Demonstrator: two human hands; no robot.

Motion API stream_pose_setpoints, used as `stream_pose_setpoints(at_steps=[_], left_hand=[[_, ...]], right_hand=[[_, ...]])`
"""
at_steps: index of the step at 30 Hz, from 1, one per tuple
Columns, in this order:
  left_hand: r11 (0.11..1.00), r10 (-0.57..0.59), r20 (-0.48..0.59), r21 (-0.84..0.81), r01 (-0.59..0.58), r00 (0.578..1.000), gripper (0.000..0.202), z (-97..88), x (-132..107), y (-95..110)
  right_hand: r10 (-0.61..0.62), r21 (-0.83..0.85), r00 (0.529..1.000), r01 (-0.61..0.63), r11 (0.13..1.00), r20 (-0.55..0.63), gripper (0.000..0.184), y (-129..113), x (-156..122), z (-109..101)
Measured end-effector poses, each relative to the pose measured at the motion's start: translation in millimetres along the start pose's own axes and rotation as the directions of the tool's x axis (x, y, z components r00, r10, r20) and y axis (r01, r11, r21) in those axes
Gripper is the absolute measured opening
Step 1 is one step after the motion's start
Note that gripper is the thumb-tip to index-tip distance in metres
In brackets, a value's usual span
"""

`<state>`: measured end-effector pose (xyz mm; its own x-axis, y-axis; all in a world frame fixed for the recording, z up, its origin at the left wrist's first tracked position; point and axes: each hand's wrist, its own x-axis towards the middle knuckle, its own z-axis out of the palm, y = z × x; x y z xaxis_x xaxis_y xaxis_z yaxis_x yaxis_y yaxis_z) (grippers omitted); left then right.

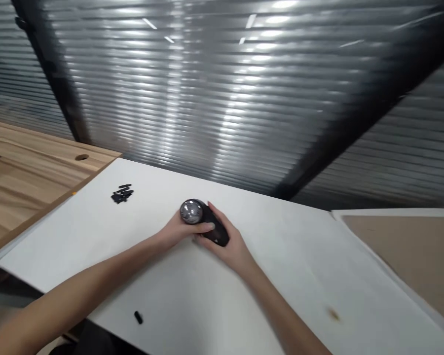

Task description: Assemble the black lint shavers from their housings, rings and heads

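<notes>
Two-handed, clasping a dark device (209, 215) between left grip (175, 229) and right grip (231, 241), both wrapped round it; slanted lengthwise from shiny domed end (191, 211) at left grip back into right grip, with neither nearer

The white bench (185, 301) carries a loose pile of small black pieces (122, 194), a single black piece (138, 317) on the pile's near side, and a blurred brownish mark (333, 313) well to the pile's right.
</notes>
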<state>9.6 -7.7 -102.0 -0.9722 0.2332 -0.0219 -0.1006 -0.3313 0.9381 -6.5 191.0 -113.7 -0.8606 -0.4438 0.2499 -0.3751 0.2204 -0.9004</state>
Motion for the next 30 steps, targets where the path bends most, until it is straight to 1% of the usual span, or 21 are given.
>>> stream_pose_setpoints(at_steps=[4,8,10,12,15,20,22,25,28,30], left_hand=[[0.997,-0.058,-0.012,0.052,0.058,0.998,0.056,-1.5,-11.3,10.8],[0.993,-0.043,-0.025,0.109,0.045,0.999,0.055,0.6,-18.3,22.6],[0.992,-0.033,-0.005,0.125,0.034,0.999,0.053,1.5,-18.6,24.1],[0.990,-0.030,0.009,0.137,0.028,1.000,0.053,1.5,-17.8,23.5],[0.989,-0.023,0.003,0.146,0.023,1.000,0.056,1.1,-16.7,22.5],[0.991,-0.039,0.056,0.130,0.031,0.998,0.051,1.4,-17.8,24.2],[0.992,-0.046,0.048,0.119,0.040,0.998,0.053,0.4,-18.4,23.5],[0.995,-0.053,0.039,0.086,0.049,0.998,0.055,-2.5,-17.9,19.3],[0.999,-0.027,0.038,0.025,0.026,0.999,0.057,-3.5,-15.2,14.7],[1.000,-0.008,0.015,-0.027,0.009,1.000,0.060,-2.1,-12.7,13.3]], right_hand=[[0.016,0.037,1.000,-0.016,0.999,0.025,0.082,-16.6,-1.2,5.4],[0.042,0.066,0.998,-0.045,0.997,0.049,0.077,-33.2,-1.9,9.3],[0.045,0.078,0.998,-0.049,0.996,0.052,0.074,-36.8,-2.2,9.4],[0.046,0.082,0.998,-0.050,0.995,0.051,0.070,-37.8,-2.2,9.2],[0.060,0.074,0.997,-0.063,0.995,0.054,0.068,-37.2,-1.9,9.4],[0.131,0.076,0.989,-0.136,0.988,0.070,0.073,-38.0,-1.3,9.3],[0.156,0.087,0.984,-0.163,0.983,0.083,0.074,-39.5,-1.0,8.0],[0.170,0.118,0.980,-0.182,0.976,0.105,0.077,-40.9,-0.3,5.4],[0.175,0.150,0.979,-0.189,0.970,0.105,0.078,-40.5,0.4,3.5],[0.185,0.155,0.977,-0.200,0.967,0.105,0.075,-39.9,0.8,3.0]])
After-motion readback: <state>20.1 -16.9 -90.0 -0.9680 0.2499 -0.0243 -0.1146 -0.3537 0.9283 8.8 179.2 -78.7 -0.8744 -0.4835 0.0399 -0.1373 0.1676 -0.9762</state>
